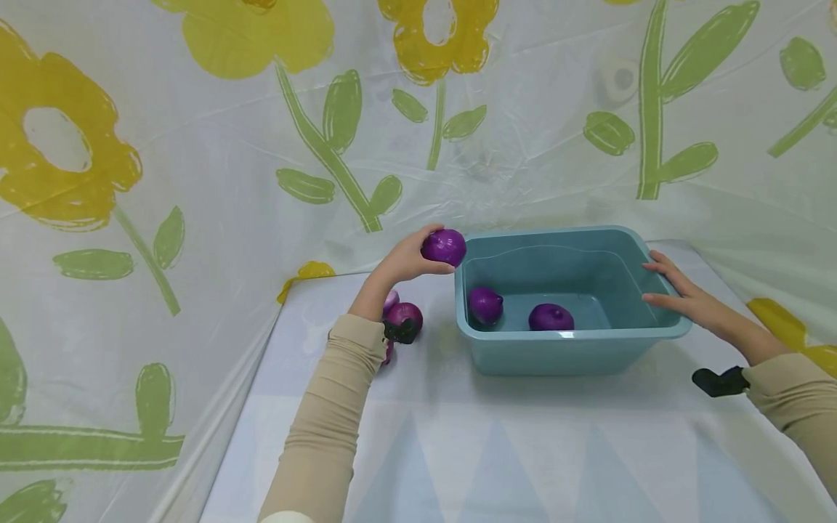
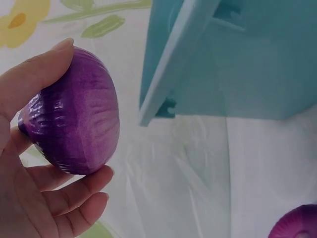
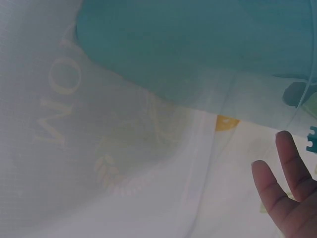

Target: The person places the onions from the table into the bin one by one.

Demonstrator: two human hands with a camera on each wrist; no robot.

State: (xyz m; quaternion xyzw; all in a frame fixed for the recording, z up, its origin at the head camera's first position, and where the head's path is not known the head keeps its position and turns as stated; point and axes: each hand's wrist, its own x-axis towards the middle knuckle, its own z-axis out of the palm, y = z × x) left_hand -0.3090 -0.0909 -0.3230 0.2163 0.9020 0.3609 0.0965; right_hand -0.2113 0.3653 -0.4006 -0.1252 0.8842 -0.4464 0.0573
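Note:
My left hand (image 1: 407,258) holds a glossy purple onion (image 1: 445,248) just beyond the left rim of a blue-green plastic tub (image 1: 549,354). In the left wrist view, thumb and fingers curl round this onion (image 2: 81,111), which is apart from the tub's side (image 2: 247,74). Inside the tub lie two more purple onions, one at the left wall (image 1: 486,305) and one near the front (image 1: 551,317). My right hand (image 1: 686,294) rests at the tub's right rim with spread fingers; two fairly straight fingers (image 3: 270,186) show in the right wrist view.
More onions (image 1: 404,319) lie on the table left of the tub, partly hidden by my left wrist and its dark strap. A white tablecloth (image 1: 445,450) with pale blue triangles covers the table. A flower-printed curtain (image 1: 510,145) hangs behind and to the left.

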